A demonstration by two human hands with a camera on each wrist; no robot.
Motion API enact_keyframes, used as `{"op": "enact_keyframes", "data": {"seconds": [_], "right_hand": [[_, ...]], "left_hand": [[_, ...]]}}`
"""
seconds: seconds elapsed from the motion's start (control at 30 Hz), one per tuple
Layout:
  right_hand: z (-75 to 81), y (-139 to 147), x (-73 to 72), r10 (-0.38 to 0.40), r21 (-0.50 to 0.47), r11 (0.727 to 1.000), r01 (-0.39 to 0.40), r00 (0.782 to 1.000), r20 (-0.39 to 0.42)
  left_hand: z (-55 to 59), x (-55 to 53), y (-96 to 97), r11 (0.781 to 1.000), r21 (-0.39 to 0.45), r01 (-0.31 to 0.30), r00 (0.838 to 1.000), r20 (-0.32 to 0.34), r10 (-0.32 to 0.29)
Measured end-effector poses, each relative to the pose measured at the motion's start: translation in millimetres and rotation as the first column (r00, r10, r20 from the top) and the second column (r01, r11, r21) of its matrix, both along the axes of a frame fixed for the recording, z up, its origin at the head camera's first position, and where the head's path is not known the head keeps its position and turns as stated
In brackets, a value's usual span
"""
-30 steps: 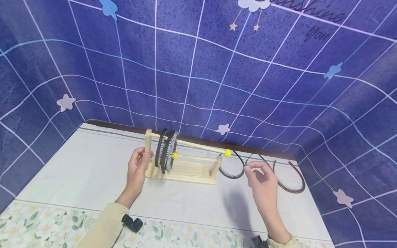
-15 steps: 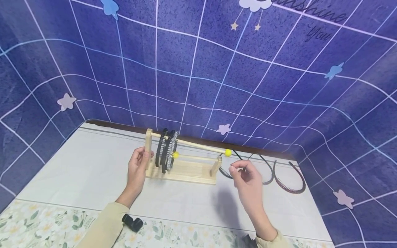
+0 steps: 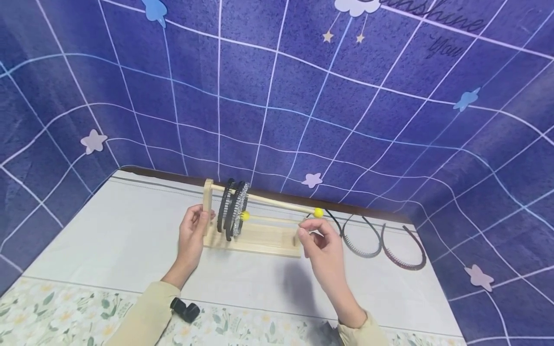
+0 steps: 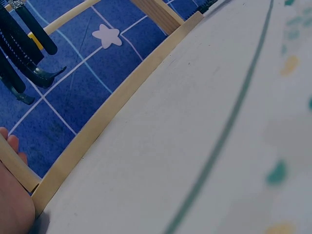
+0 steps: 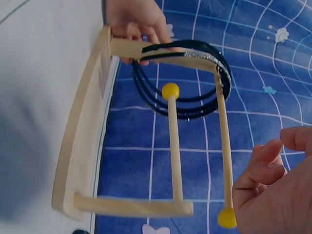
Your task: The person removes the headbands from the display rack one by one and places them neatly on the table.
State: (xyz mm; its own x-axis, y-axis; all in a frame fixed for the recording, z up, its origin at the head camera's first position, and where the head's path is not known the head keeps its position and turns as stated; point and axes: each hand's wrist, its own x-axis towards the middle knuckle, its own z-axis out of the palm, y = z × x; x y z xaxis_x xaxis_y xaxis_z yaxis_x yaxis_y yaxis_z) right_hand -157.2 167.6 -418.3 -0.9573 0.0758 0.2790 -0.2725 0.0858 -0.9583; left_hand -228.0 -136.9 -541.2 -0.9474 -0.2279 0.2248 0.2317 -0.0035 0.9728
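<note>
My left hand [image 3: 191,229] grips the left upright of a pale wooden headband stand [image 3: 255,242]; its fingers show behind that post in the left wrist view. Several headbands [image 3: 233,211], black toothed ones and a silver glittery one, hang on the stand's upper rod near the left post. Both rods end in yellow balls, the upper ball [image 3: 318,212] to the right, the lower ball [image 5: 170,91] near the headbands. My right hand [image 3: 322,245] is at the stand's right end, partly hiding the short right post. Its fingers are loosely bent, with nothing visible between them.
A grey-black headband [image 3: 362,254] and a dark reddish-brown headband [image 3: 409,265] lie on the white table [image 3: 130,230] to the right. Another black headband [image 3: 333,220] is partly behind my right hand. A blue patterned curtain [image 3: 277,96] hangs behind.
My right hand has moved left, from over the loose headbands to the stand's right end. My left hand keeps its grip; the stand and the hanging headbands look unmoved.
</note>
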Motion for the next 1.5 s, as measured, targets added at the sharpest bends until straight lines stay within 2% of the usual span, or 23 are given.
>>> {"op": "enact_keyframes", "data": {"seconds": [0.47, 0.8, 1.13, 1.37, 1.5], "right_hand": [[0.3, -30.9, -7.1, 0.101, -0.011, 0.995, -0.101, 0.995, 0.001], [-1.9, -49.7, -15.0, 0.103, -0.004, 0.995, -0.103, 0.994, 0.019], [-5.4, -70.3, -21.7, 0.164, -0.007, 0.986, -0.164, 0.984, 0.072], [-6.7, -89.1, -27.7, 0.171, -0.076, 0.983, -0.164, 0.981, 0.089], [-6.2, -99.8, -29.9, 0.165, -0.081, 0.984, -0.156, 0.979, 0.121]], "left_hand": [[3.3, -1.1, 1.7, 0.999, -0.031, 0.016, 1.0, 0.0, -0.016], [2.0, -0.3, 0.7, 1.0, -0.025, 0.011, 1.0, 0.009, -0.01], [0.6, -0.1, 0.1, 0.999, -0.049, 0.012, 1.0, 0.029, -0.011], [0.5, -0.9, 0.8, 1.0, -0.011, -0.003, 1.0, 0.002, 0.003], [0.5, -0.8, 0.8, 1.0, 0.004, -0.007, 1.0, 0.008, 0.007]]}}
